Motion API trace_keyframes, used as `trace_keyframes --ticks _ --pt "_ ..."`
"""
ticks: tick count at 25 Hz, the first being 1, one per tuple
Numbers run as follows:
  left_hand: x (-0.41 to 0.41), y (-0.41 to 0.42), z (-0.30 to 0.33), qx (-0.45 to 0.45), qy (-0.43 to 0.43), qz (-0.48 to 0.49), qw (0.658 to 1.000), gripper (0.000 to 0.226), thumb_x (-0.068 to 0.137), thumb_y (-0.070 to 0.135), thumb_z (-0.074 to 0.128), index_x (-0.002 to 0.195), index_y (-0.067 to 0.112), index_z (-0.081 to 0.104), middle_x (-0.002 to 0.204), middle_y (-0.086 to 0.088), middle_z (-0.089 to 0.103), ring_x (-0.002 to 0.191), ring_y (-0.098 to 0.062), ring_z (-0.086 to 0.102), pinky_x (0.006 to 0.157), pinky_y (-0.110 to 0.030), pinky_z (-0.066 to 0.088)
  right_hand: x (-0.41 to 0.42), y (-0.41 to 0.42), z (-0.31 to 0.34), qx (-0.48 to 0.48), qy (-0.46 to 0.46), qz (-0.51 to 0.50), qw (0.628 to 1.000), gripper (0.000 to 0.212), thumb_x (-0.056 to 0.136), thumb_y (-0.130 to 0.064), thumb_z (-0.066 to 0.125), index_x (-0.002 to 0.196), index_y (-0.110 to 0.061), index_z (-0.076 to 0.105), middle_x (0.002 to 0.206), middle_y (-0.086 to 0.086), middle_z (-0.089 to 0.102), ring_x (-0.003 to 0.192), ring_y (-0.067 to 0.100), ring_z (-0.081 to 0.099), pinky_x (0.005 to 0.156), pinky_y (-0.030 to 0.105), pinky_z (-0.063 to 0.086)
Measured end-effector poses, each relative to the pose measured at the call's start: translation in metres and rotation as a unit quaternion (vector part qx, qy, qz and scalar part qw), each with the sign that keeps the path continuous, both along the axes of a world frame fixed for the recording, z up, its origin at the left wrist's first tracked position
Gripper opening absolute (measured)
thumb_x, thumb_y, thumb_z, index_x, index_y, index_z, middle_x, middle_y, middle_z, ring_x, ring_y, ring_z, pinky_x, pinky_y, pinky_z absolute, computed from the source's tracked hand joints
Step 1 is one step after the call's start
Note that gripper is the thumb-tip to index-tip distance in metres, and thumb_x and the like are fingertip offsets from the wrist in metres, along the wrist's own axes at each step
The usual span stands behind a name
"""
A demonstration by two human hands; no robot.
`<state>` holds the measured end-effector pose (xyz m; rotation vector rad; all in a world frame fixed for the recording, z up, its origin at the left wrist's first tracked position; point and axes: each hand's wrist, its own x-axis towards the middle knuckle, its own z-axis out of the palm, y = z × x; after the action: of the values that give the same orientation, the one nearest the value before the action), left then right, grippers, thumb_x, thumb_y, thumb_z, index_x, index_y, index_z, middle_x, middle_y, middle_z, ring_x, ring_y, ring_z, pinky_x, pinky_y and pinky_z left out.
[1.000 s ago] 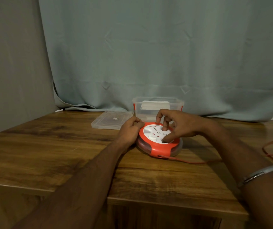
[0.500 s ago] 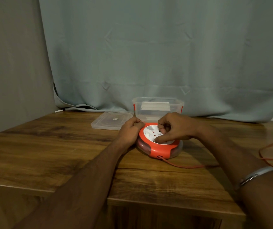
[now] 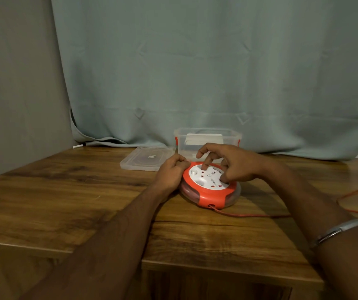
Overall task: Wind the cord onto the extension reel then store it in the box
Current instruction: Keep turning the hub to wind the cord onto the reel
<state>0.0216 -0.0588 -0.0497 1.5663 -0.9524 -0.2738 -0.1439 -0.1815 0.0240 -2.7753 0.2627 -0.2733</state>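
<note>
A round orange extension reel (image 3: 211, 197) with a white socket face lies flat on the wooden table (image 3: 65, 204). My left hand (image 3: 170, 173) grips its left rim with curled fingers. My right hand (image 3: 231, 163) sits on top, a fingertip in a recess of the white dial, thumb on the dial's right side. The orange cord (image 3: 249, 215) leaves the reel's front opening and runs right, looping near the table's right edge. Just behind the reel stands a clear plastic box (image 3: 208, 135) with orange clips, open on top.
The box's clear lid (image 3: 145, 159) lies flat to the left of the box. A pale curtain (image 3: 195, 72) hangs along the table's far side. The table's front edge is stepped, lower left of my arms.
My right hand has turned the white dial round, its fingers moving from curled over the centre to spread across the top. The cord's loop at the right has shifted. My left hand has stayed put.
</note>
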Motion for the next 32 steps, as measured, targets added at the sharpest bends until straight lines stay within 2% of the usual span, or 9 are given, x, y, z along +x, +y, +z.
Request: trace_keyframes --ticks 2,4,9,12,14,18,24,29,32 --pt "0.001 0.0 -0.001 0.0 0.004 -0.001 1.0 0.017 0.103 0.027 0.052 0.101 0.016 0.065 0.093 -0.007 0.072 0.084 -0.02 0.069 0.076 -0.037 0.056 0.002 -0.004 -0.002 0.001 0.017 -0.008 1.0 0.087 0.072 0.008 0.074 0.144 -0.033 0.044 0.122 -0.013 0.071 0.103 0.005 0.066 0.08 0.028 0.061" --pt "0.001 -0.001 -0.001 0.0 0.007 -0.003 1.0 0.017 0.103 0.027 0.052 0.102 0.016 0.065 0.094 -0.008 0.072 0.084 -0.021 0.069 0.076 -0.037 0.056 0.001 -0.007 -0.001 0.011 0.013 -0.016 1.0 0.096 0.072 0.006 0.075 0.149 -0.037 0.038 0.122 -0.014 0.073 0.094 0.002 0.068 0.088 0.04 0.06" --pt "0.0 -0.001 0.0 0.003 0.008 -0.004 1.0 0.019 0.104 0.028 0.05 0.105 0.016 0.064 0.093 -0.006 0.072 0.083 -0.02 0.07 0.069 -0.03 0.055 -0.001 -0.011 -0.001 0.049 0.009 -0.017 0.999 0.11 0.075 0.006 0.079 0.156 -0.04 0.02 0.123 -0.003 0.073 0.072 -0.018 0.061 0.072 0.018 0.047" --pt "0.0 0.0 0.0 0.007 0.007 -0.002 1.0 0.018 0.104 0.028 0.05 0.104 0.016 0.064 0.095 -0.005 0.072 0.085 -0.019 0.069 0.072 -0.031 0.056 -0.002 -0.013 -0.003 0.05 0.003 -0.017 0.999 0.11 0.074 0.003 0.082 0.154 -0.041 0.021 0.12 0.001 0.073 0.077 -0.009 0.065 0.073 0.019 0.048" --pt "0.0 0.0 0.0 0.007 0.01 -0.001 1.0 0.018 0.104 0.028 0.05 0.104 0.017 0.064 0.096 -0.006 0.072 0.087 -0.02 0.07 0.073 -0.032 0.056 -0.002 -0.013 -0.003 0.055 0.0 -0.02 0.998 0.105 0.073 -0.001 0.084 0.15 -0.041 0.025 0.116 0.001 0.073 0.084 0.001 0.065 0.076 0.023 0.05" --pt "0.0 0.0 0.0 0.006 0.016 -0.005 1.0 0.017 0.104 0.029 0.051 0.103 0.017 0.064 0.097 -0.008 0.073 0.086 -0.021 0.07 0.07 -0.03 0.055 -0.001 -0.01 -0.004 0.037 0.003 -0.031 0.999 0.092 0.072 -0.009 0.087 0.141 -0.04 0.035 0.11 -0.002 0.072 0.087 -0.001 0.057 0.08 0.029 0.047" --pt "0.002 -0.001 -0.001 0.004 0.028 -0.013 1.0 0.018 0.104 0.028 0.052 0.104 0.016 0.064 0.095 -0.009 0.074 0.083 -0.021 0.072 0.07 -0.032 0.057 0.0 -0.006 -0.003 0.02 0.009 -0.03 0.999 0.058 0.074 -0.018 0.089 0.121 -0.03 0.057 0.107 0.002 0.069 0.098 0.011 0.064 0.073 0.022 0.048" --pt "0.002 -0.001 -0.001 0.001 0.025 -0.013 1.0 0.016 0.104 0.029 0.052 0.1 0.019 0.064 0.098 -0.009 0.074 0.09 -0.026 0.073 0.079 -0.039 0.059 0.003 -0.004 -0.006 -0.011 -0.004 -0.026 1.0 0.034 0.067 -0.034 0.09 0.09 -0.023 0.067 0.092 0.006 0.071 0.085 0.024 0.067 0.076 0.047 0.057" --pt "0.002 0.0 -0.001 0.001 0.019 -0.008 1.0 0.016 0.104 0.029 0.052 0.101 0.019 0.064 0.096 -0.007 0.074 0.085 -0.02 0.072 0.072 -0.032 0.059 0.004 -0.004 -0.009 -0.037 -0.01 -0.025 0.999 0.028 0.069 -0.038 0.088 0.074 -0.022 0.065 0.074 -0.005 0.067 0.067 0.01 0.059 0.067 0.043 0.053"
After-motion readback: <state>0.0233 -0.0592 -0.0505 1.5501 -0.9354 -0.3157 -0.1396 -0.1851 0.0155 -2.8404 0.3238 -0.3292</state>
